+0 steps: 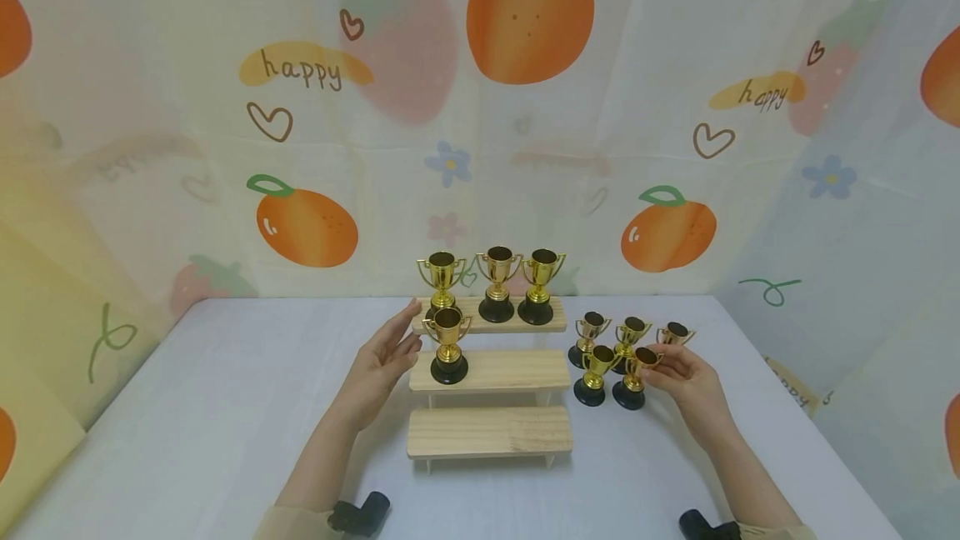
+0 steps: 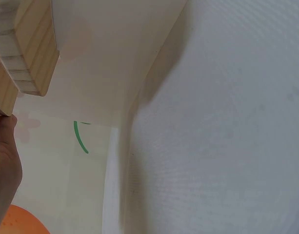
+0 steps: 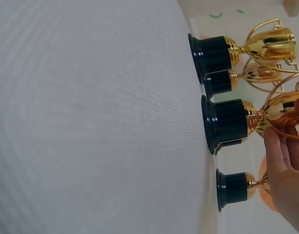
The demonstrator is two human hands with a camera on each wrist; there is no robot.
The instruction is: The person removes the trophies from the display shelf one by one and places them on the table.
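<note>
My right hand (image 1: 692, 386) pinches the cup of a small gold trophy (image 1: 629, 395) at the front right of a group on the white table. In the right wrist view the fingers (image 3: 277, 155) lie at the cup's handle, and the trophy's black base (image 3: 228, 120) stands upright on the cloth. Touching the left end of the top wooden tier (image 1: 468, 326) are the fingertips of my left hand (image 1: 375, 373), its fingers loosely extended. Three gold trophies (image 1: 498, 273) stand in a row on that tier. One more trophy (image 1: 448, 348) stands at the left of the middle tier (image 1: 517, 369).
Beside the held trophy stand several more, including a front one (image 1: 596, 369) close on its left and one (image 1: 675, 333) behind my right fingers. The bottom tier (image 1: 487, 432) is bare wood. A fruit-printed cloth (image 1: 525, 148) hangs behind the table (image 1: 247, 407).
</note>
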